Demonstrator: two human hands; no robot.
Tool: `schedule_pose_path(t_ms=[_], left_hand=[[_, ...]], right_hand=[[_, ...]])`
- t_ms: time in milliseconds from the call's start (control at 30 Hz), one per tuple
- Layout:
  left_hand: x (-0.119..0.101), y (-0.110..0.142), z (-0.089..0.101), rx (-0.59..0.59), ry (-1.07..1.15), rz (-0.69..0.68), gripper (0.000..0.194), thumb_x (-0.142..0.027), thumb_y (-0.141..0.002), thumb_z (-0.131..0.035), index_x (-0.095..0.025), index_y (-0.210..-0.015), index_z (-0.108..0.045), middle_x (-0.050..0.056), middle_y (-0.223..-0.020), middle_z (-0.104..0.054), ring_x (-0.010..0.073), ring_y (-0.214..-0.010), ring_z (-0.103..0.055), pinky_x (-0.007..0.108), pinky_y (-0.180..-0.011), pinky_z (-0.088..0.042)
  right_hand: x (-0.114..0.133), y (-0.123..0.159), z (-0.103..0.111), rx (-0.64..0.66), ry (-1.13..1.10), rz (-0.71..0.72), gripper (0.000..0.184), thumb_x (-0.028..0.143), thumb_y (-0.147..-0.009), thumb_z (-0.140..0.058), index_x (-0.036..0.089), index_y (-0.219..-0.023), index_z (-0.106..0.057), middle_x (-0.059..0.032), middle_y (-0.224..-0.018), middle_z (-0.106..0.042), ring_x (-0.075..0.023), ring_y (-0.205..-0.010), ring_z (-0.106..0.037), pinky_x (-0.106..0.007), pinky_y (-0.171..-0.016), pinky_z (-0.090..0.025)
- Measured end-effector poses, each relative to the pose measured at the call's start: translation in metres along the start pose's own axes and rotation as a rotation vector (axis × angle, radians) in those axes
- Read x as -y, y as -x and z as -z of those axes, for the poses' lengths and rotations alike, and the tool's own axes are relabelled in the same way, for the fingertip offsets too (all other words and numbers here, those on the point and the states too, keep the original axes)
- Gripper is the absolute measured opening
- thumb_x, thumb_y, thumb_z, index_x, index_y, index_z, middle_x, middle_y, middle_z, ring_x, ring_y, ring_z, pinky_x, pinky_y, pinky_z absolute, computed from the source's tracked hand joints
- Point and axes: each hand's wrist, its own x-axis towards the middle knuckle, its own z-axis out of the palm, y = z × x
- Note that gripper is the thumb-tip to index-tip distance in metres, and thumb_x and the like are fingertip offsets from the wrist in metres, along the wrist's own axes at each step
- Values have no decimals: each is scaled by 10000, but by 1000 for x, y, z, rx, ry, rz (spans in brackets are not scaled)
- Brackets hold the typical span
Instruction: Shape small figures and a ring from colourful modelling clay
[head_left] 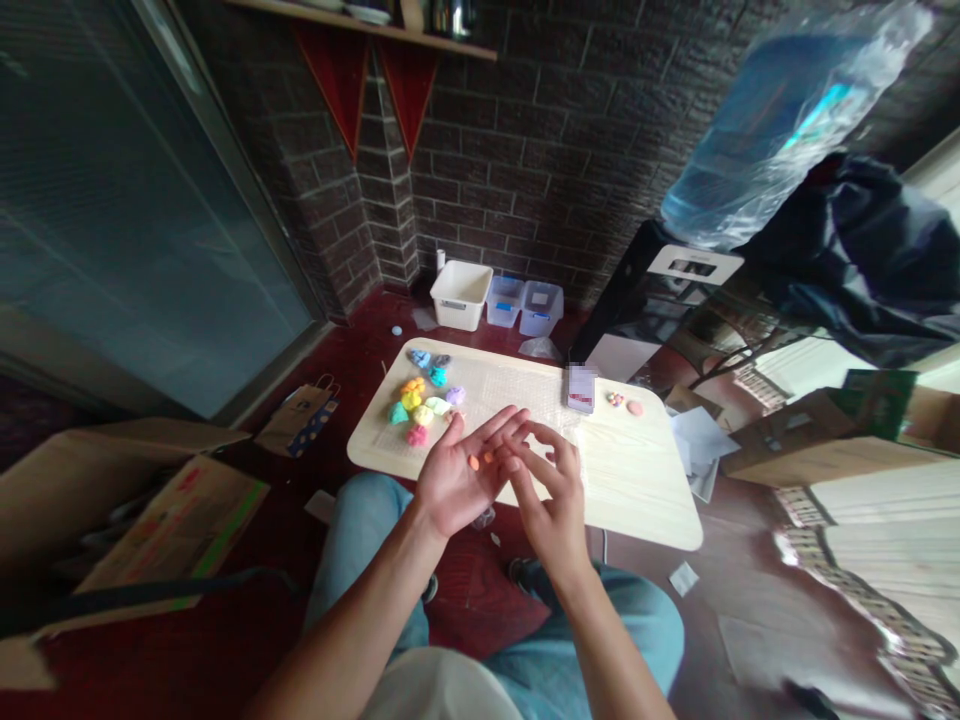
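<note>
1. Pellets of orange clay-like material (474, 463), small and rounded, show in the head view on the upturned palm of the bare left hand (459, 482); at least two can be made out, near each other.
2. That palm lies flat like a shallow dish, fingers spread out and thumb held away, above the near edge of the low, pale wooden desk with rounded corners (645, 480).
3. The bare right hand (551, 495) has its fingers bent, with thumb and fingertips close together over the left fingers; whether a pellet is pinched between them, I cannot tell.
4. By their look, the pellets should be very light and soft, quick to dent or flatten under pressure, perhaps slightly tacky rather than slippery. Being so small, they could roll off a tilted palm.
5. The best hold is probably on their sides, lightly, between the pads of thumb and forefinger; a hard squeeze would likely spoil the rounded shape.
6. Similar stuff lies on the desk: a fluffy-looking pink lump (418, 435) and a pale purple lump (455, 396) at the left, a flat peach-coloured disc (635, 408) beside a small multicoloured cluster (616, 399) at the right.
</note>
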Motion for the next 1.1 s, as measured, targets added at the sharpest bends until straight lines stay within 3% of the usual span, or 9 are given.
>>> schedule_pose_path(t_ms=[133,200,267,467,667,1100], left_hand=[[3,2,-4,15,11,-1,651,-464,-1001,-225,-37,-1489,-277,174,-1489,-437,236,-1411,-363,335,-1089,-364],[5,2,-5,23,15,-3,657,-464,-1000,-227,-29,-1492,-263,170,-1509,-405,234,-1425,-333,339,-1127,-322],[7,2,-5,18,14,-13,662,-461,-999,-233,-22,-1494,-248,170,-1521,-383,235,-1430,-320,345,-1155,-285],[15,3,-7,14,-18,-69,666,-459,-993,-259,-20,-1494,-244,170,-1537,-352,228,-1446,-281,344,-1184,-237],[17,4,-11,45,-25,-71,676,-486,-993,-229,-24,-1484,-279,165,-1537,-356,231,-1453,-261,349,-1196,-210],[21,7,-15,97,-42,-29,743,-555,-972,-205,-33,-1499,-250,163,-1535,-367,228,-1466,-233,349,-1204,-182]], right_hand=[[2,8,-12,-191,-590,-478,512,378,-840,-674,329,-1324,-513,-71,-1356,-540,-247,-1213,-537,-436,-962,-459],[8,10,-17,-113,-885,-720,605,408,-802,-712,302,-1347,-472,-92,-1314,-591,-255,-1155,-599,-413,-901,-509],[13,10,-21,1,-1061,-845,588,405,-781,-736,265,-1308,-517,-97,-1226,-657,-257,-1071,-653,-382,-831,-543],[18,11,-24,-25,-1161,-866,393,315,-745,-785,219,-1109,-672,-47,-1004,-749,-192,-861,-704,-282,-710,-560],[19,12,-21,3,-1235,-895,233,270,-734,-800,179,-940,-739,-28,-919,-765,-130,-819,-691,-203,-722,-542],[19,13,-17,30,-1191,-884,263,289,-687,-825,170,-903,-734,-38,-832,-761,-173,-776,-696,-277,-738,-551]])
